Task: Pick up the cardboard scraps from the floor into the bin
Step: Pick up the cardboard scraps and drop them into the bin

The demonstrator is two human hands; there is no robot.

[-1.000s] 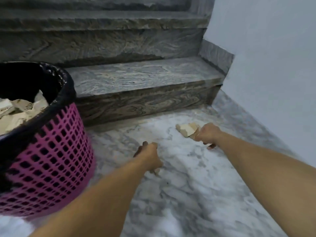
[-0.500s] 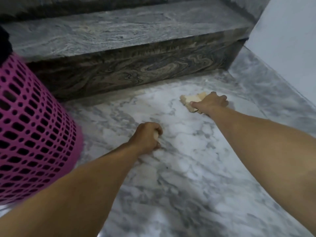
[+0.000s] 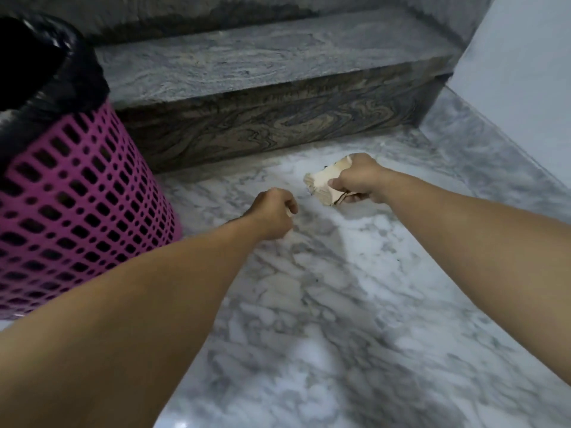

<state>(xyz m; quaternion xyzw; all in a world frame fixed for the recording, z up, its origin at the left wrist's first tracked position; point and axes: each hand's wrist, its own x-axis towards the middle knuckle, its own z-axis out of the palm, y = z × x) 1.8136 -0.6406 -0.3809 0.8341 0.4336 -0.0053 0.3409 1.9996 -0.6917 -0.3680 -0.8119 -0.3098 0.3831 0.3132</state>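
Observation:
My right hand point(image 3: 360, 179) grips a wad of pale cardboard scraps point(image 3: 321, 183) just above the marble floor, near the foot of the step. My left hand point(image 3: 272, 214) is closed in a fist a little nearer and to the left, with a small pale scrap point(image 3: 289, 212) peeking between its fingers. The pink lattice bin point(image 3: 77, 205) with a black liner stands at the left, close to my left forearm. Its inside is hidden from this angle.
A dark veined stone step point(image 3: 272, 122) rises directly behind the hands, with its grey tread point(image 3: 262, 63) above. A pale wall point(image 3: 519, 72) with a grey skirting closes the right side. White-grey marble floor point(image 3: 324, 319) spreads toward me.
My right hand has lifted the scraps off the floor and closed tighter on them. My left fist has risen slightly. The view has tilted up, so the bin's black rim shows again.

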